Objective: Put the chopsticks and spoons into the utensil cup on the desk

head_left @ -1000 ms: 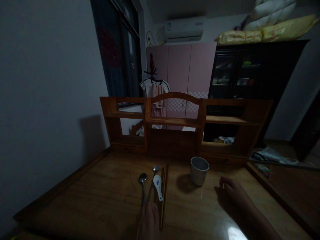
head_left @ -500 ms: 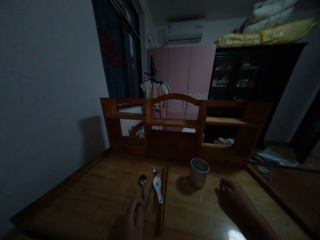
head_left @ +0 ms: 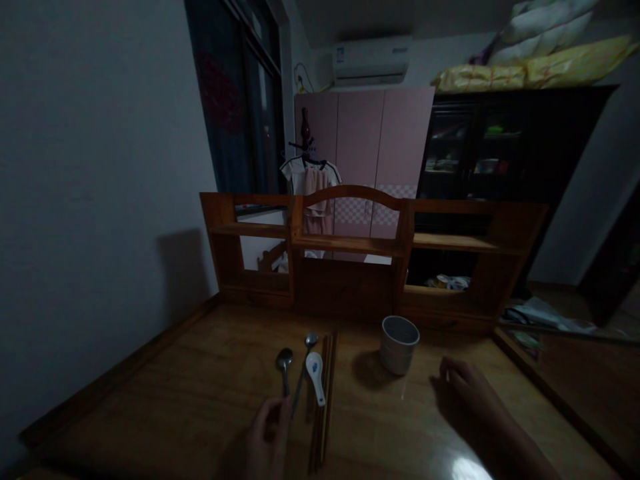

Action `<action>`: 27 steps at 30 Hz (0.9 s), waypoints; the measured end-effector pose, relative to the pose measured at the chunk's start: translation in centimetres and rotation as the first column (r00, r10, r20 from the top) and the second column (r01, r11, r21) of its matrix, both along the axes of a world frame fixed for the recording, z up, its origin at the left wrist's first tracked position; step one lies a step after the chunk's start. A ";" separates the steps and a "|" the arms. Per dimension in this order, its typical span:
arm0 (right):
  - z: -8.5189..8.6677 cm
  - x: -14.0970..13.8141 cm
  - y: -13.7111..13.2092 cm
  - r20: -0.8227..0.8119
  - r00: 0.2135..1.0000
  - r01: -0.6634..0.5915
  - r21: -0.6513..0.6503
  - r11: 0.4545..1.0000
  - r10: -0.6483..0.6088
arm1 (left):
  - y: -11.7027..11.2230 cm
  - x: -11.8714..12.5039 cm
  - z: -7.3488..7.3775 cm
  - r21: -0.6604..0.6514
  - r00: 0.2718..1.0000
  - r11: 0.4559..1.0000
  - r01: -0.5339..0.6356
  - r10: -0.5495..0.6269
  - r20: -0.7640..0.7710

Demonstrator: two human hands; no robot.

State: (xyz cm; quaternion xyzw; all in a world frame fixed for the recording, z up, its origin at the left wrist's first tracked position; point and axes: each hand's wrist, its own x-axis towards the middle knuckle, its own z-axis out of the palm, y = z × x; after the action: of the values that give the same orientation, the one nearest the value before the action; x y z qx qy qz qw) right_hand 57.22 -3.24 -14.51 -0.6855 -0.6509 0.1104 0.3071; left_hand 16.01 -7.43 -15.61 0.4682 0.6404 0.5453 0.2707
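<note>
With thumb and fingers pinched together, my left hand grips the handle end of a metal spoon, whose bowl points away from me. Just right of it lies a longer, thinner metal spoon. A white ceramic soup spoon with a blue mark rests partly over the chopsticks. My right hand is curled closed on the tabletop, apart from everything, and nothing shows in it. Nearest to it, on its left, stands an upright grey metal cup; its bottom inside is hidden.
The glossy wooden desk meets a wall on the left and has a raised edge on the right. Along its back stands a wooden shelf unit. Behind are a pink wardrobe, a dark cabinet and clothes on a rack.
My left hand has shifted slightly, and its thumb and fingertips now close on the metal spoon's handle. My right hand, the cup and the other utensils stay where they were.
</note>
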 end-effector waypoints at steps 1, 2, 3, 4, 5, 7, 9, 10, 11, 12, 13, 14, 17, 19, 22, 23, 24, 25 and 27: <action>0.0 0.0 0.0 -0.001 1.000 -0.007 -0.004 1.000 0.007 | 0.1 0.0 -0.2 0.012 1.000 1.000 0.001 -0.001 0.021; 0.0 0.1 0.0 -0.002 1.000 -0.011 -0.010 1.000 0.011 | 0.2 0.0 -0.3 0.024 0.999 1.000 -0.002 0.001 0.040; 0.0 0.1 0.1 -0.003 1.000 -0.012 -0.015 1.000 0.012 | 0.3 0.0 -0.5 0.032 0.998 0.999 -0.007 0.005 0.057; -0.1 0.2 0.2 -0.002 1.000 -0.010 -0.016 1.000 0.010 | 0.4 0.0 -0.7 0.033 0.997 0.999 -0.011 0.009 0.071; -0.2 0.3 0.3 -0.001 1.000 -0.006 -0.016 1.000 0.006 | 0.4 0.0 -0.8 0.027 0.997 1.000 -0.012 0.010 0.081; -0.5 0.5 0.6 0.001 1.000 -0.002 -0.013 1.000 0.002 | 0.5 -0.1 -1.1 0.018 0.995 1.000 -0.006 0.004 0.104; -0.8 0.9 0.8 0.001 1.000 0.001 -0.015 1.000 -0.001 | 0.6 -0.1 -1.3 0.024 0.991 1.000 0.015 -0.018 0.130; -0.9 1.0 0.9 0.001 1.000 0.002 -0.023 1.000 -0.002 | 0.7 -0.1 -1.4 0.033 0.990 0.999 0.017 -0.022 0.139; -1.1 1.2 1.0 0.000 1.000 -0.001 -0.035 0.999 0.000 | 0.7 -0.2 -1.5 0.039 0.990 0.999 0.019 -0.024 0.141; -1.2 1.4 1.1 -0.001 1.000 -0.008 -0.046 0.999 0.008 | 0.7 -0.2 -1.5 0.040 0.991 0.999 0.014 -0.019 0.135; -1.3 1.6 1.2 0.001 1.000 -0.019 -0.050 0.999 0.019 | 0.8 -0.2 -1.6 0.034 0.992 0.999 0.007 -0.011 0.123; -1.3 1.7 1.2 0.003 1.000 -0.031 -0.050 0.998 0.031 | 0.8 -0.2 -1.6 0.025 0.994 1.000 -0.005 0.002 0.108; -1.3 1.5 1.1 0.006 0.999 -0.040 -0.031 0.999 0.041 | 0.9 -0.3 -1.5 0.006 0.998 1.000 -0.014 0.014 0.065; -1.0 1.1 0.9 0.000 1.000 -0.025 -0.022 0.999 0.025 | 0.8 -0.3 -1.4 0.003 0.999 1.000 -0.016 0.016 0.040; -0.4 0.3 0.5 -0.008 1.000 -0.005 -0.021 1.000 0.004 | 0.7 -0.3 -1.3 -0.001 1.000 1.000 -0.007 0.007 0.017; -0.2 0.1 0.3 -0.011 1.000 -0.001 -0.025 1.000 0.001 | 0.7 -0.3 -1.3 0.001 1.000 1.000 0.007 -0.007 0.015; 0.0 0.0 0.2 -0.014 1.000 0.002 -0.029 1.000 -0.002 | 0.7 -0.3 -1.4 0.008 1.000 1.000 0.014 -0.014 0.014; 0.1 -0.1 0.2 -0.017 1.000 0.005 -0.030 1.000 -0.006 | 0.7 -0.2 -1.4 0.019 1.000 1.000 0.010 -0.011 0.015; 0.3 -0.2 0.2 -0.021 1.000 0.008 -0.027 1.000 -0.008 | 0.9 -0.1 -1.5 0.042 1.000 0.999 0.001 -0.002 0.014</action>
State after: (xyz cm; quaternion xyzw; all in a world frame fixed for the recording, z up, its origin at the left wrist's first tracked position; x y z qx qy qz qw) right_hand 57.06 -3.05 -14.26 -0.6910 -0.6434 0.1252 0.3049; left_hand 15.90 -6.58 -17.10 0.4703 0.6266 0.5617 0.2657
